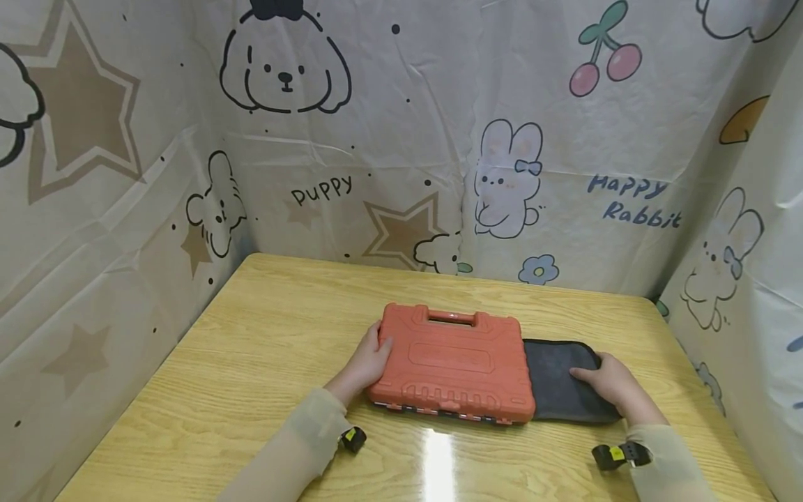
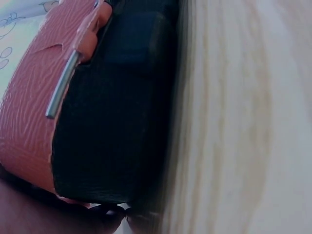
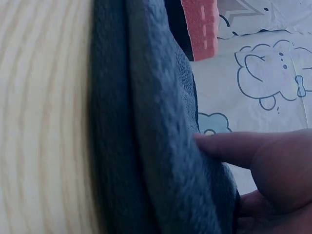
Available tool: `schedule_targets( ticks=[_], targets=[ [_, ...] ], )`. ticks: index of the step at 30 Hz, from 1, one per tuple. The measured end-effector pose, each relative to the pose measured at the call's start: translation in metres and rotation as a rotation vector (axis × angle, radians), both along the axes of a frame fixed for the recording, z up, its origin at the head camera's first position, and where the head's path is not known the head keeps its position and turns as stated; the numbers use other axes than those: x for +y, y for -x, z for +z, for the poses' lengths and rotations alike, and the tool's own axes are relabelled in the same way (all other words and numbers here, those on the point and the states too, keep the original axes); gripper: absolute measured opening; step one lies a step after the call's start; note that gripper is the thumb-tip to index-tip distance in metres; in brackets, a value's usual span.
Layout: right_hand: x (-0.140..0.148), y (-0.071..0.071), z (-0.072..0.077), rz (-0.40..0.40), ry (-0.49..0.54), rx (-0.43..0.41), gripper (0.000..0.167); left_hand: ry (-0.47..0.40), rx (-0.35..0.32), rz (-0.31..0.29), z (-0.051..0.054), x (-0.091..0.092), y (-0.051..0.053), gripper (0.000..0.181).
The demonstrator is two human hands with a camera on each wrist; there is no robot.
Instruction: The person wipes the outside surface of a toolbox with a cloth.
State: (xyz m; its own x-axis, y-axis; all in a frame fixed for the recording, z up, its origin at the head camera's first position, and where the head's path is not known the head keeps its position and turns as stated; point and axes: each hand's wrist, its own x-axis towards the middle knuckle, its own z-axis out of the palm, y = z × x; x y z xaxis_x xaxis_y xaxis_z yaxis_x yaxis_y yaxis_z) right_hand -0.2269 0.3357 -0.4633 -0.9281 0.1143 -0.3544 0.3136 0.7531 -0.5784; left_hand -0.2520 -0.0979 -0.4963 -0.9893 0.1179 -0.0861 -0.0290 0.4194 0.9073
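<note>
An orange-red hard case (image 1: 454, 359) with a handle at its far edge lies on the table, and its dark lower half (image 2: 107, 126) shows in the left wrist view. My left hand (image 1: 369, 359) grips the case's left side, thumb on top. Right of the case, and touching or partly under it, is a dark grey fabric piece (image 1: 558, 383) with black edging; its fuzzy side (image 3: 170, 126) fills the middle of the right wrist view. My right hand (image 1: 611, 383) pinches its right edge, thumb on top and the other fingers mostly hidden.
The wooden table (image 1: 282, 314) extends around the case. Behind it and at both sides hangs a pale curtain (image 1: 389, 125) printed with stars, rabbits and puppies. A black band (image 1: 621, 455) is on the right wrist, another (image 1: 353, 439) on the left.
</note>
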Motion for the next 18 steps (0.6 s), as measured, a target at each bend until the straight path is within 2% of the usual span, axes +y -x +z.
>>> schedule_targets(
  ticks=[8,18],
  targets=[
    [0.007,0.001,-0.002,-0.028,0.074,-0.066,0.103,-0.006,0.003,-0.001,0.000,0.000,0.000,0.060],
    [0.018,0.001,-0.002,-0.050,0.210,-0.102,0.100,-0.016,-0.014,-0.001,0.001,0.000,-0.001,0.060]
  ],
)
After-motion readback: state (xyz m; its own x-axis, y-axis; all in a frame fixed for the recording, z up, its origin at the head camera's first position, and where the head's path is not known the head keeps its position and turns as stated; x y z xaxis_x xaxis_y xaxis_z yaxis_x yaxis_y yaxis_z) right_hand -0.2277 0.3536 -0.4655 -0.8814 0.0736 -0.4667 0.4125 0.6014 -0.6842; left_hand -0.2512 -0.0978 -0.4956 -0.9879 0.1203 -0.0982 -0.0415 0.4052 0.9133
